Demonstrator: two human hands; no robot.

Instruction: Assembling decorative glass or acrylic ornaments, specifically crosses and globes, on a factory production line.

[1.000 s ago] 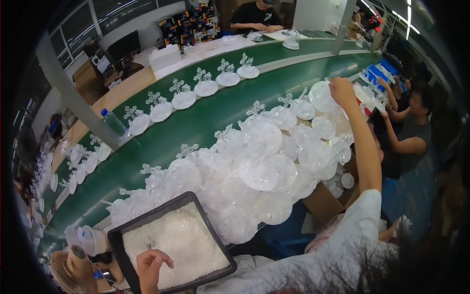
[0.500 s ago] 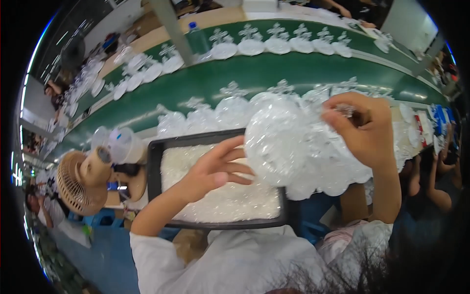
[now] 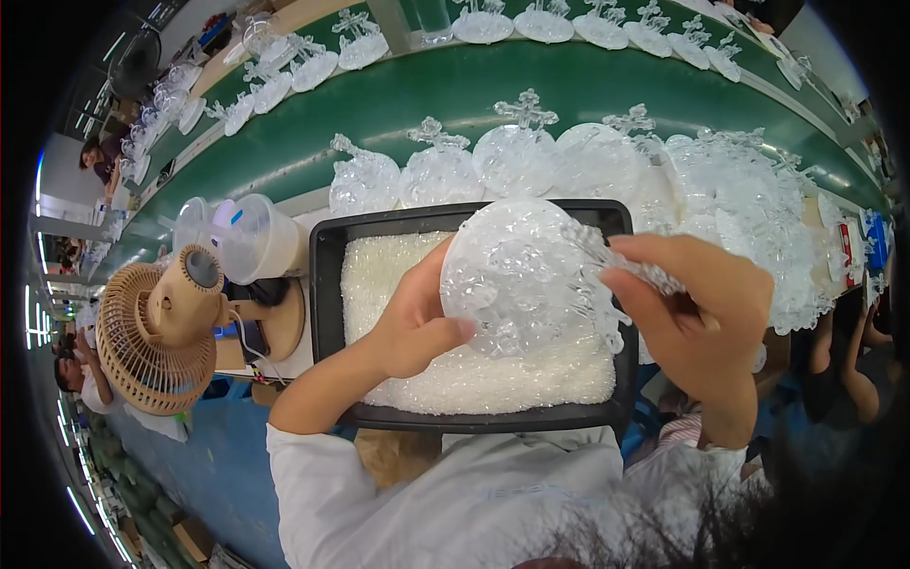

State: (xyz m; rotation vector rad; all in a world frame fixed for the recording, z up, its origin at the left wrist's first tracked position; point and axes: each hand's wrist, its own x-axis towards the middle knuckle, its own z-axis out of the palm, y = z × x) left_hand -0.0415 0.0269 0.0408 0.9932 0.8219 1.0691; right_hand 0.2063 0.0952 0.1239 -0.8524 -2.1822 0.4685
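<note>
Over a black tray (image 3: 329,313) of glittery white granules (image 3: 540,379), I hold a white, sparkling round disc (image 3: 512,275) with clear bumps on its face. My left hand (image 3: 417,332) grips the disc's left edge, thumb on the front and fingers hidden behind. In the fingertips of my right hand (image 3: 706,318) is the clear plastic cross-shaped piece (image 3: 607,270) at the disc's right side. Whether the cross is fixed to the disc, I cannot tell for sure. Several similar discs with clear crosses (image 3: 517,156) stand in a row just beyond the tray.
A beige fan (image 3: 156,332) and clear plastic tubs (image 3: 251,237) stand left of the tray. Discs crowd together (image 3: 749,209) at the right. A green conveyor belt (image 3: 313,175) runs across behind, with more discs along its far side. Other people are at both sides.
The disc has moved from the tray's right end to above its middle. My left hand, earlier with fingers spread, has closed on its edge. The view has shifted too.
</note>
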